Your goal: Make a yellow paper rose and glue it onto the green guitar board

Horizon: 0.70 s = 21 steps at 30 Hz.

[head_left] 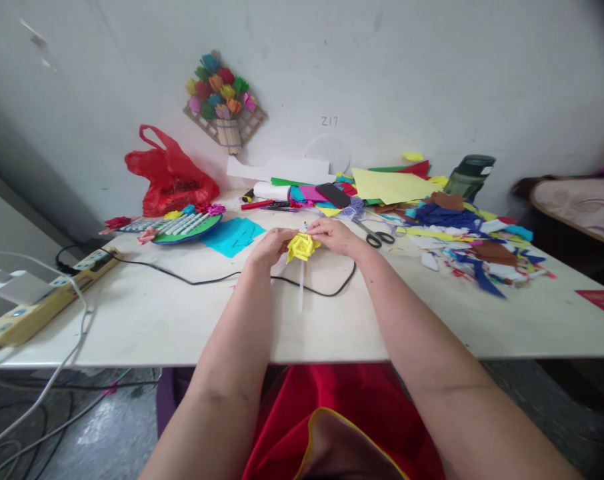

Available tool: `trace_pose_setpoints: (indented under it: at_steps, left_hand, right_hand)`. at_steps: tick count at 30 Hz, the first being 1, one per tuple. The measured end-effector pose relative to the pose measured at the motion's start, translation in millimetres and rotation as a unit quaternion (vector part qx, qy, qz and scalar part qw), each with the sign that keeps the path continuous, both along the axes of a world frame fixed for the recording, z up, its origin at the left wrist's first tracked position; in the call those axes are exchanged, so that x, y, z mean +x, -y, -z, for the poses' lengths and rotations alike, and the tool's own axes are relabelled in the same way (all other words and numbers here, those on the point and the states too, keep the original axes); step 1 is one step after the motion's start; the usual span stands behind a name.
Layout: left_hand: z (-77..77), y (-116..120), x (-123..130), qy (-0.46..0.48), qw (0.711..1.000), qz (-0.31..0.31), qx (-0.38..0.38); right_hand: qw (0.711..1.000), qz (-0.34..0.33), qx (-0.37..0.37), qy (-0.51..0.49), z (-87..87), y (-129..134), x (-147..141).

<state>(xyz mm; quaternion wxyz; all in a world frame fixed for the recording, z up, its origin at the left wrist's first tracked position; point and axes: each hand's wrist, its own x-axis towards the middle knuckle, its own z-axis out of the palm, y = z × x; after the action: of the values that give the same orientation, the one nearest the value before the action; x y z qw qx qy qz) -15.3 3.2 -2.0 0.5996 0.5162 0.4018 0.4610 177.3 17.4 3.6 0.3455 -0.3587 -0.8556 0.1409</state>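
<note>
Head view. At frame centre, the left hand point(273, 245) and right hand point(333, 237) pinch opposite edges of the yellow paper flower point(303, 247), apparently shaping petals; this seems to need light fingertip pressure next. The bloom faces upward; its white stem point(301, 287) points toward the lower edge, long axis near-vertical.

White bench point(327, 337). Left: a yellowish power strip point(65, 291); a black cord point(194, 283) loops from beside it past the centre. Far left: a red plastic bag point(175, 183) and, nearer, a green board point(208, 229), with a turquoise sheet point(235, 238) just to its right. Right of centre: scissors point(366, 231). Right: a heap of coloured scraps point(492, 252).
</note>
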Motion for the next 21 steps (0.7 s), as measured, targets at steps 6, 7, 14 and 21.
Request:
trace_pose_setpoints:
  at_steps: [6,7,14,21]
  left_hand:
    - [-4.5,3.2,-0.4,0.026,0.999,0.002,-0.032]
    - [-4.8,3.2,-0.4,0.028,0.999,0.002,-0.042]
    - [-2.1,-2.4,-0.3,0.031,0.996,0.001,-0.088]
    - [-2.4,-2.2,-0.2,0.015,0.996,-0.005,-0.091]
  right_hand:
    - [0.999,0.02,0.033,0.033,-1.1,2.0,-2.8]
    - [0.998,0.028,0.039,0.037,-1.4,2.8,-3.2]
    - [0.995,0.062,0.047,0.063,-8.1,12.2,-3.7]
    - [0.995,0.073,0.047,0.058,-9.7,14.1,-4.1]
